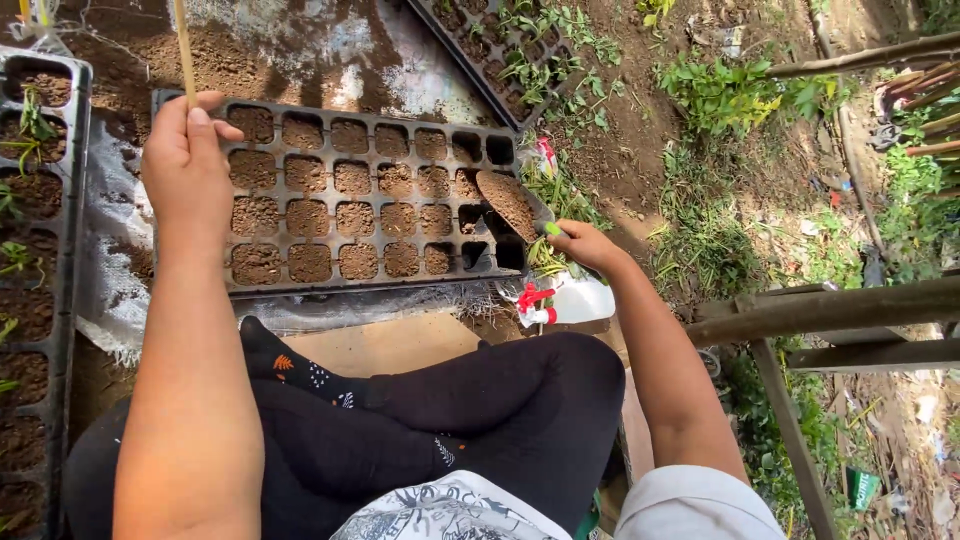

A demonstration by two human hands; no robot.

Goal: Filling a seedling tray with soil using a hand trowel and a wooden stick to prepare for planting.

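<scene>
A black seedling tray (340,200) lies on the ground just ahead of the person's crossed legs, most of its cells packed with brown soil; only a few cells at its right end, directly under the right hand's fingers, are still hollow. Over those cells hangs a small trowel (507,200) heaped with soil, its blade tilted down toward the gaps, seemingly so the load can slide in. The right hand (585,245) has its fingers wrapped closed around the trowel's green handle. Just below that hand lies a white spray bottle (575,300) with a red trigger, on its side.

The left hand (185,165) rests at the tray's left edge, fingers closed on a thin wooden stick (184,50) held upright, clear of the soil. Beyond those fingers to the left sits a second tray (35,250) with small green seedlings, and a third tray (500,50) lies past the far right corner, beside weeds and bare earth.
</scene>
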